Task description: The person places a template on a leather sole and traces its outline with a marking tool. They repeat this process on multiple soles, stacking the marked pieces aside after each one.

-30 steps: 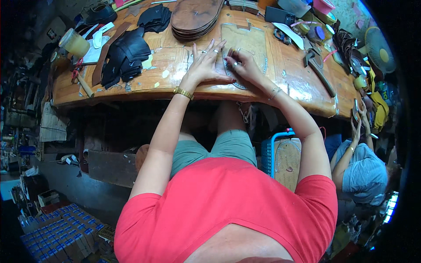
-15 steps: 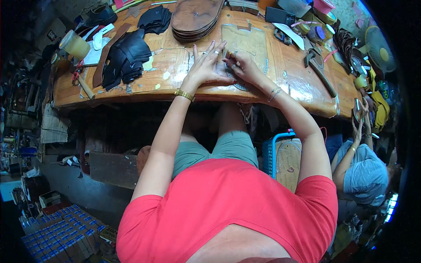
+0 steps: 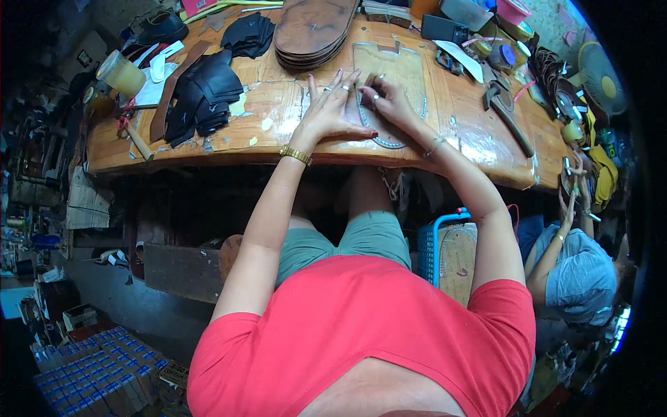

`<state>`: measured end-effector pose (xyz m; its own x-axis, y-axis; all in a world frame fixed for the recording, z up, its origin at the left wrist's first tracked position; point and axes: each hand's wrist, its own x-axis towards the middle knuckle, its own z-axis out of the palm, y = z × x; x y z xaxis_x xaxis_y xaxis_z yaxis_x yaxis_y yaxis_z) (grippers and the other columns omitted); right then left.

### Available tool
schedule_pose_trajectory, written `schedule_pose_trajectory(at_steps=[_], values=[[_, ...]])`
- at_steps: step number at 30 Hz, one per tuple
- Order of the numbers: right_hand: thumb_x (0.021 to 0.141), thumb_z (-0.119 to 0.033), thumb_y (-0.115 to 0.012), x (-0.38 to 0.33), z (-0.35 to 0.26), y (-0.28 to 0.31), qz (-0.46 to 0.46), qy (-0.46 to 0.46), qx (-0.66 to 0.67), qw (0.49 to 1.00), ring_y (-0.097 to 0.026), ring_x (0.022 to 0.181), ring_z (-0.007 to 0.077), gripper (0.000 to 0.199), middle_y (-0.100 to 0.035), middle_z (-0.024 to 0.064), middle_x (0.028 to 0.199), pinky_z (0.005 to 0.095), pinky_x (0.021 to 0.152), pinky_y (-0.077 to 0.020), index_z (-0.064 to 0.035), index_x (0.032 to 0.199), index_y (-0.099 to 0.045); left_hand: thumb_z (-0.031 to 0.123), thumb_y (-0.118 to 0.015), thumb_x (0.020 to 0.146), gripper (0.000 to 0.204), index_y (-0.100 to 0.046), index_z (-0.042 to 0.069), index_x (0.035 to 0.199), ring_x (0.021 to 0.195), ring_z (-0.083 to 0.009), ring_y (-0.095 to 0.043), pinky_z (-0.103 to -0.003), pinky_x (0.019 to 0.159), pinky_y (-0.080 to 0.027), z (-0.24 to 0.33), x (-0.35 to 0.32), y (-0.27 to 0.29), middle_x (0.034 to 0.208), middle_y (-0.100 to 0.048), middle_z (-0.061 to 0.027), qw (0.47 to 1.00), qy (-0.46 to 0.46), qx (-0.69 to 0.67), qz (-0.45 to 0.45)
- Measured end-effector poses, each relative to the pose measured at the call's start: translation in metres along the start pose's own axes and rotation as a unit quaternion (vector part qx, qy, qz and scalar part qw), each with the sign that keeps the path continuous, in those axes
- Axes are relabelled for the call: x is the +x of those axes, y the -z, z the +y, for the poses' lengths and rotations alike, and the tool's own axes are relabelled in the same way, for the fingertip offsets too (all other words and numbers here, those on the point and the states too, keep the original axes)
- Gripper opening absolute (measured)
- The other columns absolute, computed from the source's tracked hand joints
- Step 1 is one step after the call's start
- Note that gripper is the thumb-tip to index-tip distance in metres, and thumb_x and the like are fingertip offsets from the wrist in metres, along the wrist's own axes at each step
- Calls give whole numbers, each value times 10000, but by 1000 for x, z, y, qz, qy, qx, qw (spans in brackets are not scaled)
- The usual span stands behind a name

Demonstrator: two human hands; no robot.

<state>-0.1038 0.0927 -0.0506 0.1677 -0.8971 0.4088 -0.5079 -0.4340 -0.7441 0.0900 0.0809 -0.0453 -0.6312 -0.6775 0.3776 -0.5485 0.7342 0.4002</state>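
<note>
A yellowish flat template (image 3: pixel 406 66) with a row of small marks along its curved edge lies on the table in front of me. My left hand (image 3: pixel 328 115) lies flat with fingers spread, pressing at the template's left side; it wears rings and a gold watch. Close by, my right hand (image 3: pixel 390 104) is over the template, its fingers pinched together near the left fingertips. Whatever those fingers hold is too small to make out. Beyond my hands stands a stack of brown rounded leather pieces (image 3: pixel 313 31).
Black leather pieces (image 3: pixel 201 94) are piled at left, near a jar (image 3: pixel 121 73) and red-handled scissors (image 3: pixel 124 124). On the right lie a hammer (image 3: pixel 511 121) and a black box-shaped thing (image 3: pixel 445 28). A blue basket (image 3: pixel 429 254) stands by my right side. Another person (image 3: pixel 580 274) works at far right.
My right hand has shifted slightly away from me and its wrist has turned a little. My left hand keeps its place on the template.
</note>
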Motion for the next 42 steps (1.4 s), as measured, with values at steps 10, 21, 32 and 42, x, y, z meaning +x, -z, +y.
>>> schedule_pose_trajectory(at_steps=[10, 21, 32, 42], values=[[889, -109, -606, 2, -20, 0, 9, 128, 2, 992, -626, 710, 197, 147, -657, 157, 803, 326, 646, -486, 21, 957, -622, 727, -742, 452, 1297, -228, 123, 1477, 1407, -306, -236, -679, 1056, 48, 0, -1, 2, 1490, -337, -103, 1000, 6, 6, -1], [904, -139, -608, 8, -11, 0, 15, 120, 23, 992, -574, 588, 124, 169, -625, 91, 704, 293, 559, -471, 26, 879, -589, 755, -717, 456, 1306, -220, 112, 1478, 1410, -291, -229, -677, 1061, 57, 1, 0, 2, 1494, -325, -108, 1000, 5, 7, -2], [885, -100, -603, 7, -27, 0, -3, 123, -58, 991, -611, 674, 238, 125, -648, 147, 773, 325, 649, -487, 23, 904, -604, 740, -732, 448, 1311, -224, 103, 1475, 1406, -306, -236, -670, 1069, 37, 2, -2, 5, 1495, -322, -119, 1000, 21, 4, -6], [896, -94, -590, 17, -7, -3, 11, 117, -37, 992, -627, 713, 213, 152, -650, 165, 800, 337, 663, -493, 54, 929, -583, 742, -729, 454, 1324, -207, 81, 1476, 1407, -305, -232, -665, 1069, 48, 2, -1, 6, 1486, -325, -154, 1000, 17, 1, -4]])
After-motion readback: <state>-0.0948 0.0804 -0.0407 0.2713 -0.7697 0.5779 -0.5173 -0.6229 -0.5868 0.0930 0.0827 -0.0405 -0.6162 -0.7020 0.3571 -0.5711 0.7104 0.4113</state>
